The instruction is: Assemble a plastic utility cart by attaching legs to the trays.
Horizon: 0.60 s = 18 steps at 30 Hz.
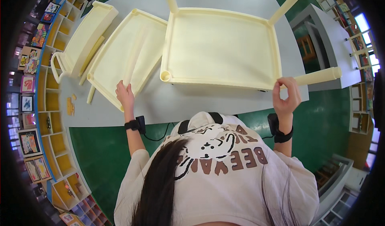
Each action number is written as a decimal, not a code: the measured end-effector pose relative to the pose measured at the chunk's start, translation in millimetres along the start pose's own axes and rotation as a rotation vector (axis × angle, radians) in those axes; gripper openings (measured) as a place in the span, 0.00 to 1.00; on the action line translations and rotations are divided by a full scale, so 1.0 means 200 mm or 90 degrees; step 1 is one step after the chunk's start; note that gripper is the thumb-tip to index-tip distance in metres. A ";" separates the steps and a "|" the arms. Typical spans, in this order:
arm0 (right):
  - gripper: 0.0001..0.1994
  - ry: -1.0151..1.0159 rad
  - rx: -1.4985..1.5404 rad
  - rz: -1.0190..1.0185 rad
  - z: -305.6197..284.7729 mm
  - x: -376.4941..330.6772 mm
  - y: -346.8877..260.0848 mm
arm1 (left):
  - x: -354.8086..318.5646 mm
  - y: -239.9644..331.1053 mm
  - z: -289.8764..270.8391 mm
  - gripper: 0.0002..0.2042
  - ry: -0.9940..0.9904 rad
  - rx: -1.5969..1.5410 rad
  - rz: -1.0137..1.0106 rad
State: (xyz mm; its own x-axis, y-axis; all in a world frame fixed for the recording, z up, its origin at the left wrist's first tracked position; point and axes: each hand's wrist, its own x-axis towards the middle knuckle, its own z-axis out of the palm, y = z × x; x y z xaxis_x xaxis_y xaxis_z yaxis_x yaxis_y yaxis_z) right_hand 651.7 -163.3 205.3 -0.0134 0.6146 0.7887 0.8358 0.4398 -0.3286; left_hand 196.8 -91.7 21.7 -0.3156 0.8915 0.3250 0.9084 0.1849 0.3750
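Note:
A cream plastic shelf tray (220,45) lies on the table in front of me. Posts stand out from three of its corners, and the near left corner shows a round socket (165,76). My left hand (125,97) is closed on the near end of a loose cream pole (136,55), which lies across a second shelf tray (108,61). At the near right corner of the first tray, my right hand (287,97) is closed in a pinch on the rim, beside the base of the near right post (319,75).
To the left lies a deeper cream tray (88,37) with a curved handle (56,67), with more poles (92,55) beside it. Small tan pieces (70,105) sit near the grey table's (120,119) left edge. A grey cabinet (333,45) stands at the right.

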 end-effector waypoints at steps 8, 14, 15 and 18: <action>0.10 -0.225 0.314 0.152 0.29 0.21 -0.16 | -0.07 0.38 -0.28 0.16 -0.035 -0.235 0.156; 0.14 -0.132 0.063 -0.316 0.49 0.33 -0.35 | -0.09 0.61 -0.44 0.16 0.074 -0.078 0.261; 0.15 -0.140 0.065 -0.382 0.55 0.32 -0.39 | -0.10 0.63 -0.46 0.16 0.122 -0.012 0.289; 0.17 -0.254 0.088 -0.428 0.73 0.28 -0.49 | -0.12 0.67 -0.51 0.16 0.164 0.075 0.321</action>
State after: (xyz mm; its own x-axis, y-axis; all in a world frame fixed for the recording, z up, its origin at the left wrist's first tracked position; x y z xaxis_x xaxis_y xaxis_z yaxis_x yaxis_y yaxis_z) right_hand 490.2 -76.9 205.3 -0.7086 0.3655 0.6036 0.5038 0.8610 0.0700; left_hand 298.8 -131.2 153.5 0.1215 0.7543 0.6452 0.9836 -0.1789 0.0239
